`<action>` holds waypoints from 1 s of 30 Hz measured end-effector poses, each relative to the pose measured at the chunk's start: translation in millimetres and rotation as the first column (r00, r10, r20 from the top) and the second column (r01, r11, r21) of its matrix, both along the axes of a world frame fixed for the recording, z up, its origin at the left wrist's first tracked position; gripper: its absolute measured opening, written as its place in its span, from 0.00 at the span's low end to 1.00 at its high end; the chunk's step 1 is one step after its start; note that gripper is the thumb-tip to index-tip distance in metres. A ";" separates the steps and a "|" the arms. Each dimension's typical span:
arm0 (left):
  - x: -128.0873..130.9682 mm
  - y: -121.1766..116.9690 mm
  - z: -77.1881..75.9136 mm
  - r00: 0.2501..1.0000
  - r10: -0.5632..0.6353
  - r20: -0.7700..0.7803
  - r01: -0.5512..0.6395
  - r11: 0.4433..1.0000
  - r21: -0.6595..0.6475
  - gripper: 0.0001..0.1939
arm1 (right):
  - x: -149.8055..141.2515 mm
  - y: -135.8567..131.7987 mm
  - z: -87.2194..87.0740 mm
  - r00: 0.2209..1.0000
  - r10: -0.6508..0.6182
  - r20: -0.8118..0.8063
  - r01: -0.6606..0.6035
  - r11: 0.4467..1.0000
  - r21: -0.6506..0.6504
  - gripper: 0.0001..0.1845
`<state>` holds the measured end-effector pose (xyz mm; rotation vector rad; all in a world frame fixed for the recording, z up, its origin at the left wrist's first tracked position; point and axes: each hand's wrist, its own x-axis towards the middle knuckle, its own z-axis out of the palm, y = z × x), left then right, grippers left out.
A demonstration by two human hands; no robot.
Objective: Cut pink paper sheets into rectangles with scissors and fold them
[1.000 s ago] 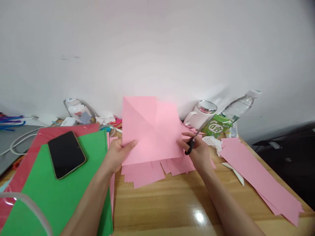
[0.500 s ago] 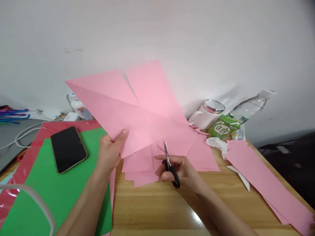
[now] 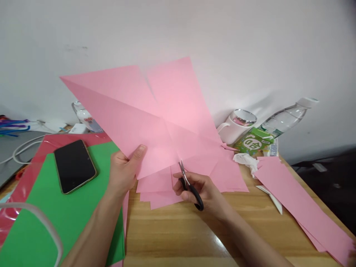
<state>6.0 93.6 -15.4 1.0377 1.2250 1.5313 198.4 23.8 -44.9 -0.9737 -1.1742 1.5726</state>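
Observation:
My left hand [image 3: 126, 167] pinches the lower left edge of a large pink paper sheet [image 3: 178, 100], thumb on top. Crease lines cross the sheet, and a slit runs inward from its far edge. In my right hand [image 3: 200, 189] is a pair of scissors [image 3: 191, 189] with black handles, fingers through the loops. The blades are slightly parted and their tips meet the sheet's near edge; whether paper lies between them is hard to tell. Under the raised sheet, several pink paper pieces [image 3: 158, 185] lie on the wooden table [image 3: 167, 233].
On the left, a phone [image 3: 74, 166] rests on green paper [image 3: 55, 207] over a red plastic package [image 3: 52, 142]. At the back right stand a white mug [image 3: 236, 128], a green box [image 3: 251, 141] and a tilted bottle [image 3: 286, 118]. Pink strips [image 3: 300, 207] lie along the right edge.
The pink sheet has tilted up, its far corners higher and wider apart. The scissors have shifted slightly left, their tips now at the sheet's near edge.

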 end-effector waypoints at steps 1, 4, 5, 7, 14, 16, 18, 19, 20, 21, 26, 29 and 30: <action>0.0 -0.6 -1.1 0.999 -0.012 -0.031 0.012 1.000 0.009 0.08 | 0.3 0.2 0.2 1.000 -0.002 -0.002 0.002 1.000 0.003 0.20; 0.2 -1.9 -4.9 0.990 -0.032 -0.140 0.037 0.999 0.038 0.08 | 1.5 0.9 0.7 1.000 0.002 -0.003 -0.002 1.000 0.009 0.21; 0.4 -2.1 -6.2 0.988 -0.038 -0.152 0.044 0.998 0.039 0.08 | 2.0 1.1 0.8 1.000 0.005 -0.005 -0.005 1.000 0.011 0.21; 1.3 -2.0 -8.1 0.990 -0.066 -0.121 0.071 0.997 0.038 0.07 | 2.7 1.5 0.7 1.000 0.013 -0.012 -0.013 1.000 0.011 0.21; 3.1 -1.5 -9.4 0.994 -0.078 -0.074 0.080 0.996 0.032 0.08 | 2.9 1.4 1.2 0.999 0.023 -0.039 -0.023 1.000 -0.014 0.20; 2.1 -1.5 -9.9 0.992 -0.057 -0.108 0.061 0.998 0.033 0.08 | 2.8 1.4 1.6 0.999 0.014 -0.030 -0.015 1.000 -0.017 0.21; 1.0 -1.5 -10.4 0.988 -0.045 -0.144 0.050 0.998 0.033 0.08 | 3.1 1.7 1.7 1.000 0.013 -0.018 -0.013 1.000 -0.012 0.20; 0.6 -1.4 -10.5 0.987 -0.046 -0.157 0.052 0.998 0.033 0.08 | 3.4 1.9 1.8 1.000 0.014 -0.012 -0.014 1.000 -0.010 0.19; 0.4 -1.2 -10.6 0.985 -0.049 -0.165 0.055 0.998 0.035 0.08 | 3.7 2.1 1.8 1.000 0.015 -0.007 -0.015 1.000 -0.008 0.19; 0.2 -1.0 -10.7 0.984 -0.051 -0.170 0.058 0.997 0.040 0.08 | 4.0 2.2 1.8 1.000 0.014 -0.005 -0.014 1.000 -0.007 0.18; -0.7 0.4 -10.9 0.979 -0.032 -0.200 0.043 0.998 0.048 0.10 | 4.2 1.9 1.1 1.000 0.003 -0.019 -0.004 1.000 -0.028 0.18; -1.6 0.6 -11.1 0.972 -0.021 -0.234 0.034 0.998 0.053 0.10 | 3.3 1.3 0.0 1.000 -0.005 -0.023 0.004 0.999 -0.034 0.18; -2.0 0.5 -11.2 0.968 -0.016 -0.249 0.032 0.998 0.057 0.10 | 3.0 1.2 -0.4 1.000 -0.008 -0.024 0.007 0.999 -0.037 0.18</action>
